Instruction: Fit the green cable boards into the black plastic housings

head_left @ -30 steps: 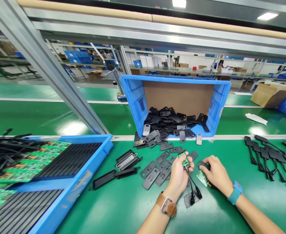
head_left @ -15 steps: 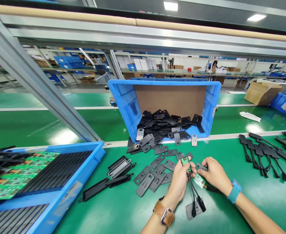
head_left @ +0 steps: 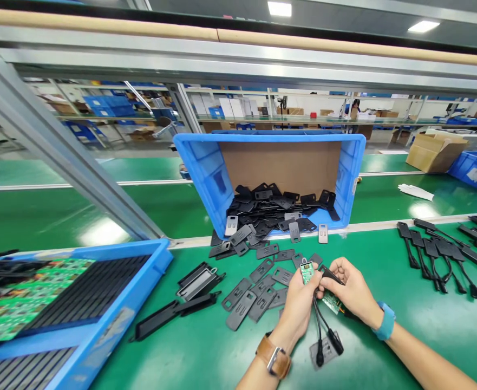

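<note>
My left hand point(head_left: 297, 306) is closed around a small green circuit board point(head_left: 306, 272) held upright, with two black cables point(head_left: 323, 333) hanging from it down to plugs near the table. My right hand point(head_left: 350, 292) pinches a flat black plastic cover point(head_left: 330, 274) against that board and also holds a second green board point(head_left: 333, 303) under its fingers. The two hands touch just above the green table. Loose grey-black plastic covers point(head_left: 258, 287) lie scattered to the left of my hands.
A tipped blue bin point(head_left: 206, 162) spills black covers at the back. A blue tray point(head_left: 112, 330) with green boards and black dividers stands at left. Long black housings point(head_left: 173, 311) lie beside it. Finished black cable parts point(head_left: 437, 252) lie in a row at right.
My right hand lifted a black cover off the table and brought it up to the board in my left hand. Both hands rose slightly and closed together.
</note>
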A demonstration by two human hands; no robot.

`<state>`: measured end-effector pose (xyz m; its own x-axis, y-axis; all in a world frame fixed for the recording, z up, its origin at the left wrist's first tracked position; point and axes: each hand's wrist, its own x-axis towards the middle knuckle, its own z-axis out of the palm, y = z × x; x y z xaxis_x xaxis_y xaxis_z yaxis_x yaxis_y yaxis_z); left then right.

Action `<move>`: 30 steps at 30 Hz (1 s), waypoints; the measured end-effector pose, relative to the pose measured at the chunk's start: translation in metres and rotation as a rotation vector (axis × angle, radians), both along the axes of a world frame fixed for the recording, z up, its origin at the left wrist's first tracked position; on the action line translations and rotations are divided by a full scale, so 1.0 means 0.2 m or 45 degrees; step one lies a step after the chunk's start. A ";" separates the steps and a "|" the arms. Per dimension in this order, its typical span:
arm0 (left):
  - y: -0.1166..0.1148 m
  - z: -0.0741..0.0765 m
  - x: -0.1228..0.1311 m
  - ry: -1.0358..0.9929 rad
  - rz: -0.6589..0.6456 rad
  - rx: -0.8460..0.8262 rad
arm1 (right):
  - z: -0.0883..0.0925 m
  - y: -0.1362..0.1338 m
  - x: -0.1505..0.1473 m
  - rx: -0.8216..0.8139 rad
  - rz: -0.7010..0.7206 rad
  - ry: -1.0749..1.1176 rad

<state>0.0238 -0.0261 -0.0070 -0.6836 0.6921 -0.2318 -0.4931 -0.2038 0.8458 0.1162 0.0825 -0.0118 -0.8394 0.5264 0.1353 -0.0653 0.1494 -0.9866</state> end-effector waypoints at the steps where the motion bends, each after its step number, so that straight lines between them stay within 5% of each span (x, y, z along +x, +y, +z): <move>1: 0.00 0.01 0.00 -0.049 0.001 0.027 | 0.01 0.00 0.01 -0.030 0.063 0.025; 10: -0.03 0.07 -0.03 -0.233 -0.113 0.201 | 0.06 0.03 0.04 0.015 0.436 0.251; 16: -0.03 0.09 -0.02 -0.250 -0.139 0.208 | 0.06 0.04 0.04 0.060 0.389 0.231; 19: -0.04 0.09 -0.02 -0.266 -0.163 0.215 | 0.08 0.05 0.05 0.251 0.247 0.201; 24: -0.04 0.09 -0.02 -0.334 -0.287 0.228 | 0.11 0.09 0.06 0.858 0.164 0.105; 30: -0.03 0.08 0.00 -0.315 -0.424 0.244 | 0.11 0.09 0.06 1.030 0.251 0.095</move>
